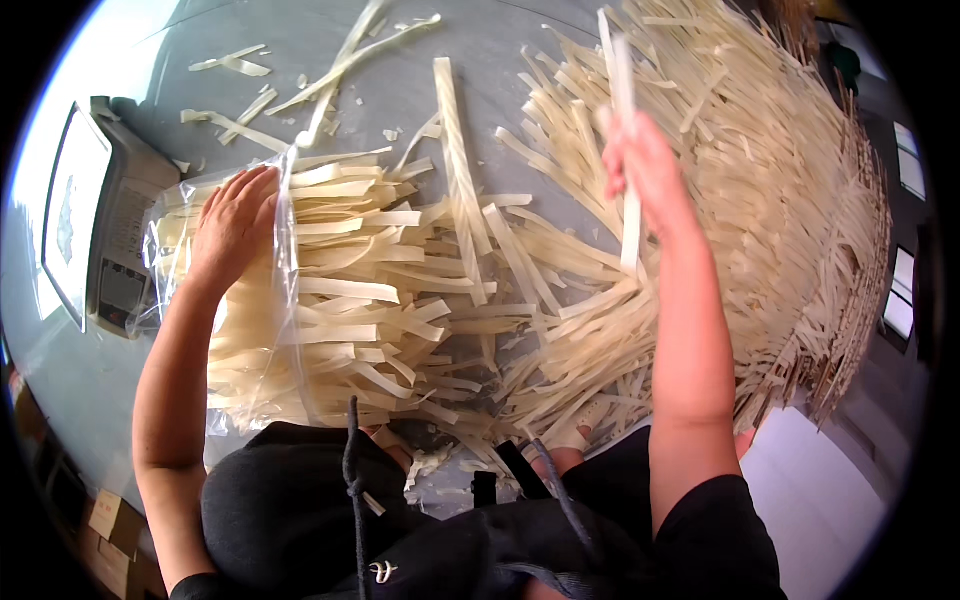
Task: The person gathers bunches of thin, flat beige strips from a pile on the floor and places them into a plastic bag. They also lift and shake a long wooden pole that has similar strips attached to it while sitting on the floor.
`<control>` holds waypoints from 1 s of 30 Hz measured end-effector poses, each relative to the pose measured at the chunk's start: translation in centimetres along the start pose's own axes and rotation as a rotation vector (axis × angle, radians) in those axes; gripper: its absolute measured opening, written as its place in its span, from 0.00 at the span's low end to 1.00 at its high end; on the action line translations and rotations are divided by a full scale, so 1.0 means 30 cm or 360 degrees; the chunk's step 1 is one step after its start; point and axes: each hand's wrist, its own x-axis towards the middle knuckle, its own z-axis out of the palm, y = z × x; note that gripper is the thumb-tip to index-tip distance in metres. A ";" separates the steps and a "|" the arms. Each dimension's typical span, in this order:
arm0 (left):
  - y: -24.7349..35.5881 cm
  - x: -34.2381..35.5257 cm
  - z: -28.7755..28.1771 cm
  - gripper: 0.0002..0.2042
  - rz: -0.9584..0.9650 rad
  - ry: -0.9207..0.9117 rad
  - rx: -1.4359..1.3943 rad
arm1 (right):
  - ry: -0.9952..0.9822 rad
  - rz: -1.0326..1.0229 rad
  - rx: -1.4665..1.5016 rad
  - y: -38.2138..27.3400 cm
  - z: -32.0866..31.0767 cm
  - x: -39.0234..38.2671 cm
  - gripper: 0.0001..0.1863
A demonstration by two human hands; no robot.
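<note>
Head view. The right hand (645, 170), right of the frame's upper centre, has its fingers curled closed around a pale strip (627, 85). The long axis of this strip runs nearly vertically in the frame: one end points to the top edge, the other down toward the middle, just above the heap (770, 210). Motion blur softens the hand and the strip; whether a second strip is in the grip cannot be told.

The left hand (237, 222), left of centre, lies with its fingers extended on a clear plastic bag (287, 235), gripping nothing visible. Bagged strips (345, 292) lie with their long axes running left to right; their free ends project from the bag and point right.

A loose strip (460, 170) at upper centre lies near vertical, its lower end angled slightly right. The heap fills the upper right, with the ends along its left edge pointing mostly left. Scraps (235, 63) lie at upper left, above a grey device (135, 215).
</note>
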 end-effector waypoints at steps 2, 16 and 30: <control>0.006 0.057 -0.018 0.13 -0.0003 0.0175 -0.0202 | -0.0018 0.0133 -0.0189 0.146 0.043 -0.052 0.07; 0.050 0.484 0.080 0.20 0.0152 0.0102 0.0106 | 0.0356 -0.0268 -0.1152 0.294 0.468 -0.116 0.33; 0.335 0.033 -0.056 0.10 0.0425 0.0071 -0.0513 | 0.0180 0.0097 -0.0375 0.218 -0.295 -0.165 0.21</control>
